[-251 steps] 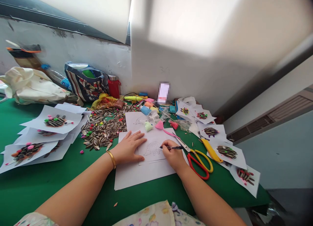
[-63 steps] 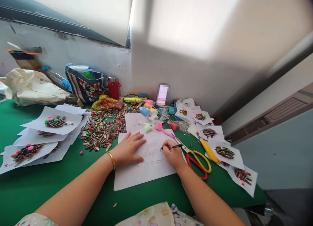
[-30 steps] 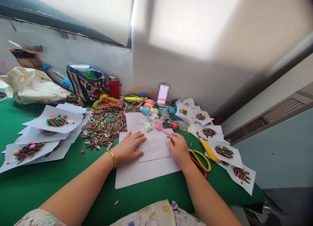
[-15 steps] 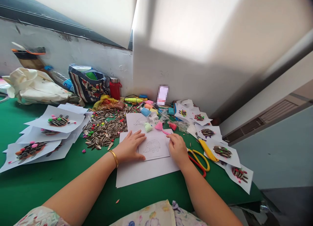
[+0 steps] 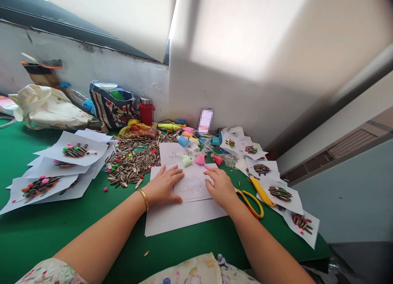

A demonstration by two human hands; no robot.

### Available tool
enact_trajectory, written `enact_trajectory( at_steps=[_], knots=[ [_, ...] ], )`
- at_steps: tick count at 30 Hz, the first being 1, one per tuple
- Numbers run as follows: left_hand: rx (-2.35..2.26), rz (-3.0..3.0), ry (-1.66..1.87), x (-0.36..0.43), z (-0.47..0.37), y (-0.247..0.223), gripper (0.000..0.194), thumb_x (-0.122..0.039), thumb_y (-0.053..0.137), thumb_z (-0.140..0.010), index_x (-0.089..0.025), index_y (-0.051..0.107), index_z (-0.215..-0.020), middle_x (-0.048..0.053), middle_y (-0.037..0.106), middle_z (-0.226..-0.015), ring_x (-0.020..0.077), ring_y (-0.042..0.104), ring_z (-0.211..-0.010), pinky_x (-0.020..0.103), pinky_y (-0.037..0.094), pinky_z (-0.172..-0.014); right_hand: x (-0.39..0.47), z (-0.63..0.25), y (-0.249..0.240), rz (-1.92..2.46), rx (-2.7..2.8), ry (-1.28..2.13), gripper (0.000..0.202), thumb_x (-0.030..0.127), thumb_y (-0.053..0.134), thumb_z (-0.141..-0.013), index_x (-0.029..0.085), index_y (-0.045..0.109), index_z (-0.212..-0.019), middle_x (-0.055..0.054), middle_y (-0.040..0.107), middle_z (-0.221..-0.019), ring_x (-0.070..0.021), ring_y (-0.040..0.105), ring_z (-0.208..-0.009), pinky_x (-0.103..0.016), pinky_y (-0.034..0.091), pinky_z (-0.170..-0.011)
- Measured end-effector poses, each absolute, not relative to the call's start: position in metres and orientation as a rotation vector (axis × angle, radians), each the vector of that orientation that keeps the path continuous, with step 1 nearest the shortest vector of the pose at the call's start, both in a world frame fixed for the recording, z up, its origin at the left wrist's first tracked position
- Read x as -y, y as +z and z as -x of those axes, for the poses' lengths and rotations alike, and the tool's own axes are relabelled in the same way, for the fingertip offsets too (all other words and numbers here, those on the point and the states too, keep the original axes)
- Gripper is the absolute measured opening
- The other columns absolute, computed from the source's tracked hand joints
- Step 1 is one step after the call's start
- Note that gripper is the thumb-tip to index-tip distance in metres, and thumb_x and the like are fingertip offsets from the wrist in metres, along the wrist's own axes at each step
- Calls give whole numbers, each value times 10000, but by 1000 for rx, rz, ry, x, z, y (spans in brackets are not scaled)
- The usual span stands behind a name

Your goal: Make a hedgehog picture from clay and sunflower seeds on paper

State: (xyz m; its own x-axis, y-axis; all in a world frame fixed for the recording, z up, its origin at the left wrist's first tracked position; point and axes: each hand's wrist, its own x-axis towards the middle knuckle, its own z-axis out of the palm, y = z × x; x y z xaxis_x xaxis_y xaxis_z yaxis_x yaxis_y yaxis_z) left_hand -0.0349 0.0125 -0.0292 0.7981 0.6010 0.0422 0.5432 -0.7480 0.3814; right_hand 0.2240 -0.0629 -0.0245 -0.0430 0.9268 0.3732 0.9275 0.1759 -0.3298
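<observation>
A small white sheet with a hedgehog drawing (image 5: 190, 185) lies on larger white paper (image 5: 178, 221). My left hand (image 5: 164, 185) rests flat on its left side, fingers spread, with nothing held. My right hand (image 5: 221, 188) lies at the sheet's right edge with its thumb and index finger apart, and I see nothing in it. Just beyond its fingertips is a lump of pink clay (image 5: 200, 159) with a thin tail pointing at the hand. Pale green clay (image 5: 186, 160) sits beside it. Yellow-handled scissors (image 5: 254, 203) lie right of my right wrist, partly covered by it.
Sunflower seeds (image 5: 132, 165) are heaped on the green table at left. Seed-decorated hedgehog sheets lie in a left stack (image 5: 89, 163) and a right row (image 5: 281, 194). A yellow utility knife (image 5: 262, 191) is at right. A red bottle (image 5: 146, 112) and bags stand behind.
My right hand's fingers have uncurled from beside the pink tail and now stretch over the sheet's right edge. My left hand stays in place. The view has shifted slightly.
</observation>
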Motion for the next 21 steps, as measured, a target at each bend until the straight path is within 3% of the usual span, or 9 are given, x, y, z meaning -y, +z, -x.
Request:
enact_trajectory(
  at_steps=[9,17,21],
  knots=[
    [-855,-2626,260,-13,36,-31,893,-637,722,-690,-267,430,-1449,124,403,-1533,365,234,-1464,617,26,-1180,-71,-240,19,1774,2183,-12,366,116,434,-926,223,681,-1174,-80,671,-1167,-225,581,-1088,-330,451,-896],
    [-873,-2619,244,-10,36,-26,892,-622,736,-683,-258,441,-1442,122,422,-1521,368,248,-1459,621,34,-1181,-147,-233,15,1780,2412,179,381,91,817,-597,275,778,-929,-50,698,-1032,-223,631,-923,-263,459,-749],
    [-879,-2607,236,-9,36,-24,894,-631,735,-680,-264,443,-1441,125,419,-1523,367,246,-1460,617,38,-1181,-144,-233,22,1742,2376,143,298,106,780,-648,236,762,-916,-64,673,-1087,-219,610,-977,-271,454,-812]
  ],
)
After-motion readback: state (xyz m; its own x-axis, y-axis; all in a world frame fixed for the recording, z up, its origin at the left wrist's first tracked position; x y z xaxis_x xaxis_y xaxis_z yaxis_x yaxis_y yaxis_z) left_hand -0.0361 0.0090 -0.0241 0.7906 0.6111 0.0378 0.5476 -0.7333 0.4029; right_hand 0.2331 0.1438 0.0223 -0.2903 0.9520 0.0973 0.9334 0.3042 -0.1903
